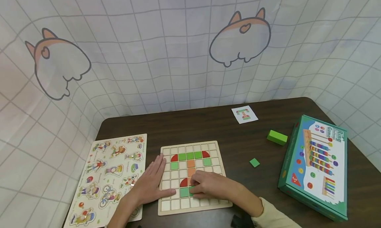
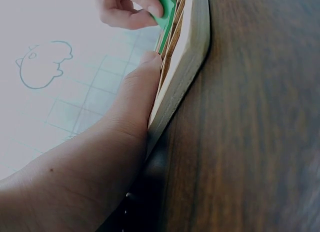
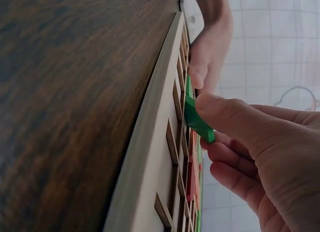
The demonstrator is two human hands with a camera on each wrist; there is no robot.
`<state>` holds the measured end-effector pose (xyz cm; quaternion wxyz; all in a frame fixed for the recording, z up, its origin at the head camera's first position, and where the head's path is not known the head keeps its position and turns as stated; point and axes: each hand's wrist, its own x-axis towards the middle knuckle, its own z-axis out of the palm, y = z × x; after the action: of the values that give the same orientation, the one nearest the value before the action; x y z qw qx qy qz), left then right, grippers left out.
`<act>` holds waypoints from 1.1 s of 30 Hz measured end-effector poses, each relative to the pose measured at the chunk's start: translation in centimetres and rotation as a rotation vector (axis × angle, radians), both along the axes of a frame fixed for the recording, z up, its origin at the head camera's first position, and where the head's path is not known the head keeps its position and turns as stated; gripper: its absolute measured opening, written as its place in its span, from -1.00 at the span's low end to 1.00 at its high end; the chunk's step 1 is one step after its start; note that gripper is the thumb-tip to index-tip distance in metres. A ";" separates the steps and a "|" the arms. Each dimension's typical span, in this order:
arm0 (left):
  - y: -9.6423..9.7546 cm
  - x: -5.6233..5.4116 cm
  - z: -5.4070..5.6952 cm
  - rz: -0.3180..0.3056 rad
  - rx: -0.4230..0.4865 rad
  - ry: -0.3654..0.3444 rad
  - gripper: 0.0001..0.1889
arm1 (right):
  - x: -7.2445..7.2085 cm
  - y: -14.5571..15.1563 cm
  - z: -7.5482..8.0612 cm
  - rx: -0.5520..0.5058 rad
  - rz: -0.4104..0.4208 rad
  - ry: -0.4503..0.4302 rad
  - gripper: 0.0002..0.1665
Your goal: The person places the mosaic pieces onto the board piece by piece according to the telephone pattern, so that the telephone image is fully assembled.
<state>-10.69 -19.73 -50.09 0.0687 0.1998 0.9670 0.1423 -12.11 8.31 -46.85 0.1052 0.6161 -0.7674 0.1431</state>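
A wooden grid board [image 1: 194,211] lies on the dark table. Its cells hold several green squares [image 1: 190,156], red quarter-round tiles [image 1: 184,182] and a column of orange squares [image 1: 191,172], partly covered by my right hand. My right hand [image 1: 212,185] pinches a green square tile [image 3: 198,120] between thumb and fingers, tilted at the board's lower middle, beside a green tile [image 1: 184,192] lying in its cell. My left hand [image 1: 150,181] rests on the board's left edge, fingers extended and thumb over the lower-left cells.
To the left lies a puzzle board [image 1: 125,160] with cartoon figures. A pattern card [image 1: 244,114] lies at the back. Right of the grid board are a loose green tile [image 1: 254,162], a green block [image 1: 277,137] and a large green game box [image 1: 315,168].
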 end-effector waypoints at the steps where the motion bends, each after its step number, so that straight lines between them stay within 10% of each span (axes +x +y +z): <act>1: 0.0 0.0 0.0 0.001 -0.003 0.001 0.25 | 0.0 0.0 0.0 0.004 -0.005 -0.002 -0.96; 13: 0.0 0.1 0.1 0.007 0.012 -0.008 0.25 | 0.6 1.1 0.4 0.063 -0.113 -0.001 -0.78; 23: -0.1 -0.1 0.0 -0.010 0.010 0.020 0.24 | -1.5 9.2 2.0 -0.075 -0.467 -0.071 -0.41; 33: -0.2 0.0 -0.2 -0.016 0.028 0.023 0.23 | -2.6 13.0 2.1 0.006 -0.679 -0.379 -0.09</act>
<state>-10.71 -19.89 -50.26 0.0560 0.2100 0.9640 0.1530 -14.66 21.32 -44.79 0.0010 0.2900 -0.9339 0.2092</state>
